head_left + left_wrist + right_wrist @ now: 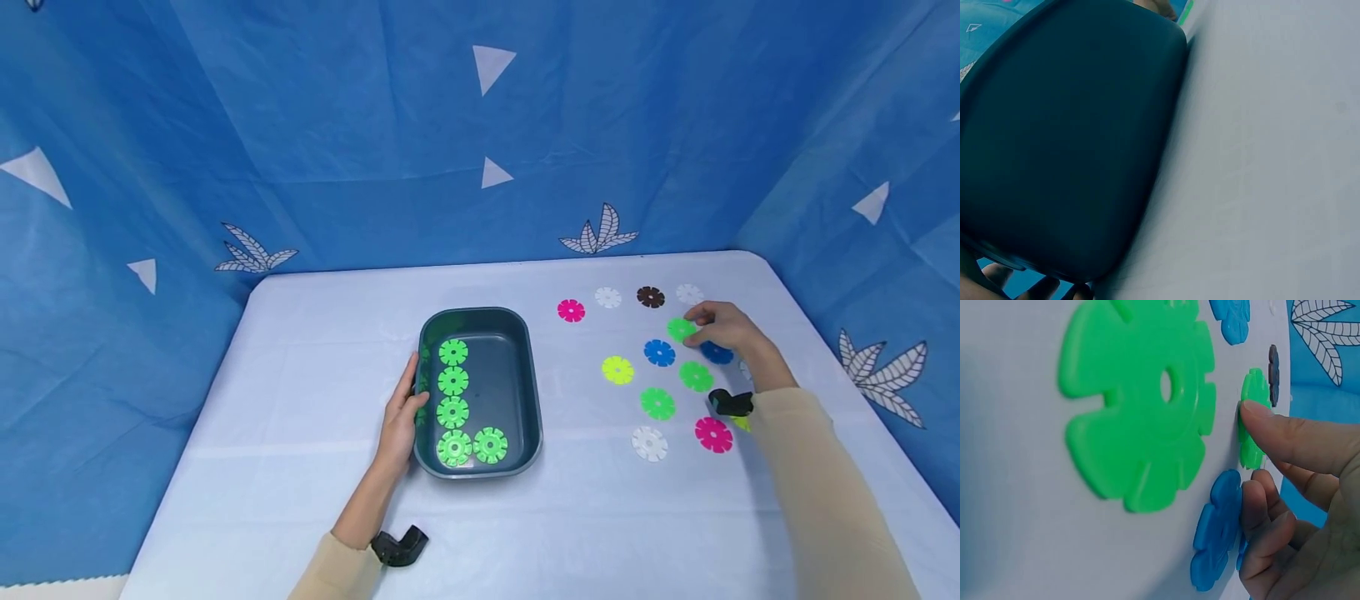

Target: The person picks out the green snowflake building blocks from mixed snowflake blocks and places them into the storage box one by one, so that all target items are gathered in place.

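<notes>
Resting against the left wall of the dark teal rectangular plastic tray [525,392], the left hand [401,417] lies with its fingers fairly straight along the rim, touching it rather than wrapping round it. Inside the tray lie five bright green notched plastic discs [453,382], four in a column down the left side and a fifth beside the nearest one. On the white tablecloth [300,400] to the right of the tray, the right hand [727,329] reaches over a scatter of flat flower-shaped discs; its thumb tip presses on the edge of a green notched plastic disc [1254,419], while the other fingers curl loosely over a blue disc [1216,531] just beside it. The right wrist view shows the thumb touching the green piece, which lies flat on the cloth; whether it is pinched from below cannot be told. Another green disc [1141,400] lies near, and a dark brown disc [650,297] sits farther back. Blue cloth walls [300,125] surround the table.
</notes>
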Motion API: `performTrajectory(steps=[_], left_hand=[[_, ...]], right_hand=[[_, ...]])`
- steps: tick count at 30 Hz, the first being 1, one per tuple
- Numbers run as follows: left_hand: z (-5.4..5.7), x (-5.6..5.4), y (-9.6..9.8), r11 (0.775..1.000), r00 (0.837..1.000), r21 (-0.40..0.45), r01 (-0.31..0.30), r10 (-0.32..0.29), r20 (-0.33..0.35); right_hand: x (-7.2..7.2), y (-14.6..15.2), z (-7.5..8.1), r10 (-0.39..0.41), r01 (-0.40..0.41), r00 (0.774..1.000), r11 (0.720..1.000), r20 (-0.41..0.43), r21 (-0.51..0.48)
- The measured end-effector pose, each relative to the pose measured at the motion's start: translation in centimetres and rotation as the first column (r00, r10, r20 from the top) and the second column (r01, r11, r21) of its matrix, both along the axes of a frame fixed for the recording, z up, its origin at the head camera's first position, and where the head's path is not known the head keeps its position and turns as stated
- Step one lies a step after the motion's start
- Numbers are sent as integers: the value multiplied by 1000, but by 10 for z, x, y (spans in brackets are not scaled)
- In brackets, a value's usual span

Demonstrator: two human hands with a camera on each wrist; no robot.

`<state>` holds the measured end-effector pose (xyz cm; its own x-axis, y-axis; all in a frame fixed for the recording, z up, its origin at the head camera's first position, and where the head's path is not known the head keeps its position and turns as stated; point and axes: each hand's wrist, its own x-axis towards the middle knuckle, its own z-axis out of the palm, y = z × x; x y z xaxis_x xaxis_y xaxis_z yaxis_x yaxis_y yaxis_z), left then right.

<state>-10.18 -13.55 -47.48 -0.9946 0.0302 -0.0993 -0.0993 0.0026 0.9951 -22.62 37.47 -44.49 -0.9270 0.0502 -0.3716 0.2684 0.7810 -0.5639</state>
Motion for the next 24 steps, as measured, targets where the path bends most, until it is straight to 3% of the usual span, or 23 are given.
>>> performTrajectory(steps=[11,24], left_hand=[[0,0,0,1000,1000,-4,-1,1,-5],[1,0,-1,1000,1000,-16,-1,1,-1]], right_hand=[[-1,3,4,1,0,999,1000,-39,14],[3,4,19,-74,71,997,987,-17,-148]])
